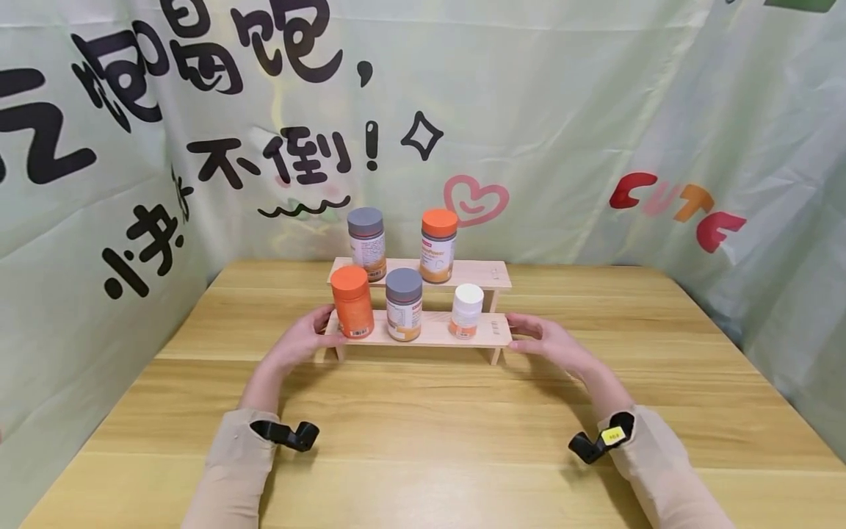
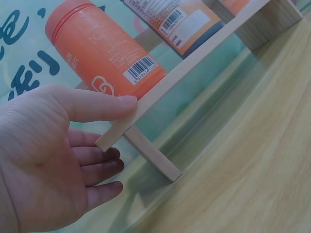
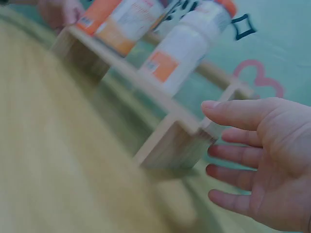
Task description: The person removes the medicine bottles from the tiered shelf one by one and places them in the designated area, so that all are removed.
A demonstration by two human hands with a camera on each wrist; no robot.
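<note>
My left hand [image 1: 306,339] holds the left end of the front wooden display riser [image 1: 436,330]. In the left wrist view its thumb lies on the board's edge beside an orange bottle [image 2: 104,53], with the fingers lower down by the end. At the opposite end, my right hand [image 1: 545,339] has its thumb apart from relaxed fingers, right by the board end in the right wrist view. On this riser stand the orange bottle, a grey-lidded bottle [image 1: 404,305] in the middle and a small white bottle [image 1: 466,311] at right, all upright.
Behind, a higher wooden riser [image 1: 476,273] carries a grey-lidded bottle [image 1: 366,242] and an orange-lidded bottle [image 1: 438,246]. Both risers stand on a wood-grain table [image 1: 423,426]. A printed cloth backdrop [image 1: 555,110] hangs behind and along the sides.
</note>
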